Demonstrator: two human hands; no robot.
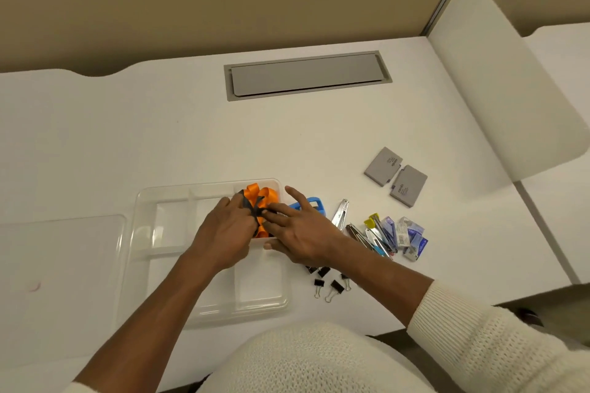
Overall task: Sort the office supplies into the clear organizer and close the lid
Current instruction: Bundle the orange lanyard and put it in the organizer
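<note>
Even, soft overhead light; bright white desk surface point(127, 137), no harsh glare. Faint shadows under both forearms, lower centre. Wide-angle bowing at frame edges, strongest upper right. Slight softness overall; small print on flat grey rectangular boxes point(396, 175) unreadable.

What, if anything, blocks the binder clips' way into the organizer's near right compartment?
Nothing visible does. The binder clips lie on the desk just right of the organizer, whose lid is off; the right hand is above them, not between.
</note>
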